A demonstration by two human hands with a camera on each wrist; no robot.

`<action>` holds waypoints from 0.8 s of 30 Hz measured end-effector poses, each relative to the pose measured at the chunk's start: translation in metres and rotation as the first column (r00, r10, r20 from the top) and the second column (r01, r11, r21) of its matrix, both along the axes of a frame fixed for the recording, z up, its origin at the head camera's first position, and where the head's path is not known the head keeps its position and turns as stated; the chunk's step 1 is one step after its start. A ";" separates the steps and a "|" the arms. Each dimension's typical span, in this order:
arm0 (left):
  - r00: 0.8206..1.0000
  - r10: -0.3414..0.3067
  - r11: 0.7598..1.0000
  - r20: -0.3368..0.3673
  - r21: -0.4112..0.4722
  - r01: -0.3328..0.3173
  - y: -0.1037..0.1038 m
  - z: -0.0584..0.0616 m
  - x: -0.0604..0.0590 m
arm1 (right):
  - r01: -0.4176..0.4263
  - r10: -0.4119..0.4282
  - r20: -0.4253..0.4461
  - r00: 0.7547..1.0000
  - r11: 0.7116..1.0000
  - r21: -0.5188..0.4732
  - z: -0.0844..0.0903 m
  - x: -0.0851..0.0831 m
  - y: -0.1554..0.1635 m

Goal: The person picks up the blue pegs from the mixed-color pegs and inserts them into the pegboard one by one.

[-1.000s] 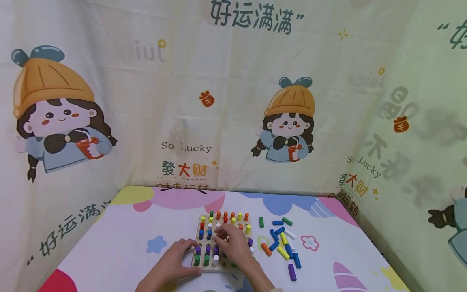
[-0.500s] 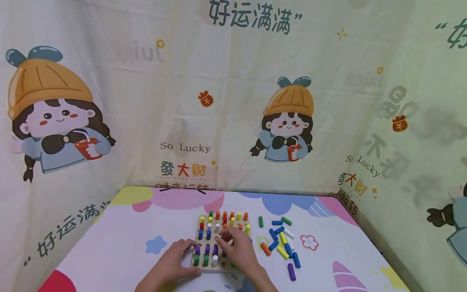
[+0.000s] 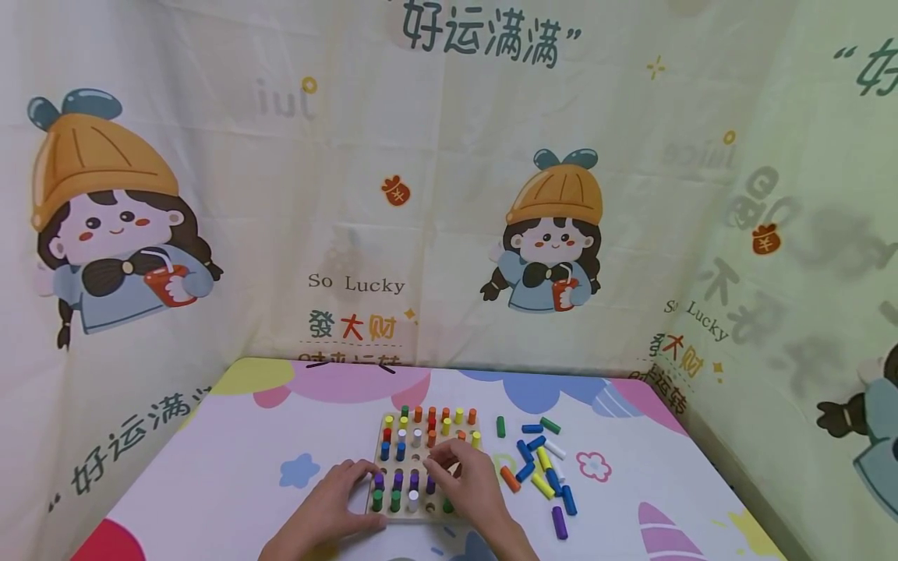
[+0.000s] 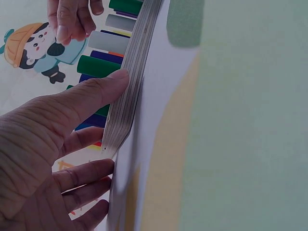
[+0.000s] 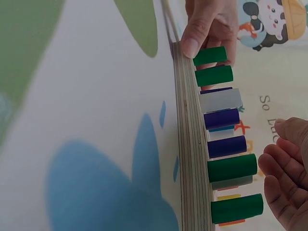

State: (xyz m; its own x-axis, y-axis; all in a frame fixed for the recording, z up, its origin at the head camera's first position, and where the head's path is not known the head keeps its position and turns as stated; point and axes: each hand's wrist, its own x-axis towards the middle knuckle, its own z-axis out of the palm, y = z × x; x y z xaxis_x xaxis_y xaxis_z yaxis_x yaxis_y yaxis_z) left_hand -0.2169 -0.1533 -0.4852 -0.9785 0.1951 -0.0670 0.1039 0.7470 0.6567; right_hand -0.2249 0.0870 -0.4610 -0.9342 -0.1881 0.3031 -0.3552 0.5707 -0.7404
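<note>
Both hands are set at a wooden peg board (image 3: pixel 393 475) lying on the surface (image 3: pixel 231 467). With the left hand (image 3: pixel 337 499), the board's left edge is touched: the thumb is pressed against the layered edge and the fingers are spread nearly straight beside it, nothing being held. Over the board's right half the right hand (image 3: pixel 466 487) is held with fingers curled down among the upright pegs (image 3: pixel 400 448); whether a peg is pinched cannot be told. Green pegs (image 5: pixel 233 168) are seen standing in the row nearest the hands. To the right of the right hand, loose coloured pegs (image 3: pixel 540 467) are scattered flat on the surface, near the board but apart from it.
</note>
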 end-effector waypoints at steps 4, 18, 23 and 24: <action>1.000 -0.001 1.000 0.004 0.001 0.001 0.000 0.000 -0.001 | 0.019 -0.019 -0.004 1.000 1.000 0.001 0.001 0.002 0.003; 0.999 0.007 1.000 0.033 0.011 -0.007 -0.001 -0.001 -0.002 | 0.033 -0.034 -0.022 0.999 0.999 -0.025 0.002 0.004 0.020; 0.999 0.008 1.000 0.032 0.007 -0.008 -0.001 -0.001 -0.001 | 0.053 -0.054 -0.025 0.998 0.998 -0.019 0.002 0.004 0.026; 1.000 0.009 1.000 0.029 0.004 -0.009 -0.001 -0.001 -0.001 | 0.056 -0.057 -0.025 0.998 0.998 -0.017 0.002 0.004 0.027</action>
